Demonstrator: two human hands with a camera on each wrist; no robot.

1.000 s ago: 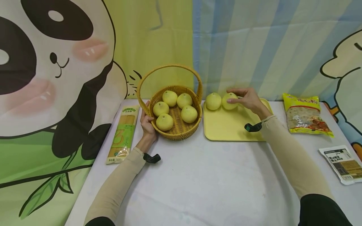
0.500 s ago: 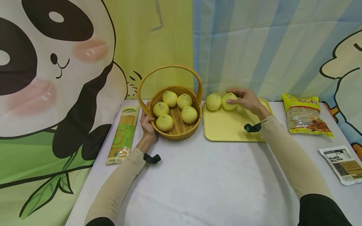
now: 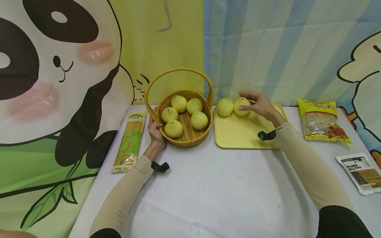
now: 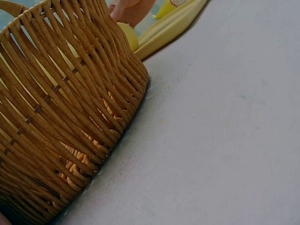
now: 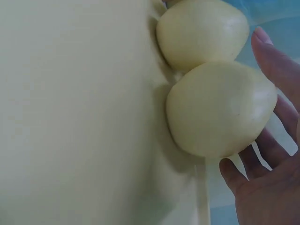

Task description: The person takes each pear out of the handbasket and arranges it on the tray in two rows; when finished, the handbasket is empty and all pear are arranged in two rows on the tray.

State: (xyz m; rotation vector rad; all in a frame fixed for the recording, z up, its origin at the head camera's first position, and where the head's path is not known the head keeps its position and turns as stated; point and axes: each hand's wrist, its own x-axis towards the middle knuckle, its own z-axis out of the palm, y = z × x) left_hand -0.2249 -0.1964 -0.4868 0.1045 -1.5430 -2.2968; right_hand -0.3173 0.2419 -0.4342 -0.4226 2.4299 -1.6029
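My left hand grips the left side of a round wicker basket with a tall arched handle. Several round pale-yellow fruits lie inside it. The left wrist view shows mostly the woven wall. To the right, two matching fruits touch at the back left of a yellow tray. My right hand is around the right fruit, thumb in front and fingers behind. The right wrist view shows the fingers spread loosely about this fruit, beside the other fruit.
A pack of noodles lies left of the basket. Right of the tray are a yellow food bag and, nearer the front, a flat white pouch. A printed cloth hangs close behind the white table.
The right thumb and fingers have spread slightly around the right fruit, which stays in place on the tray. The left hand and the basket have not moved.
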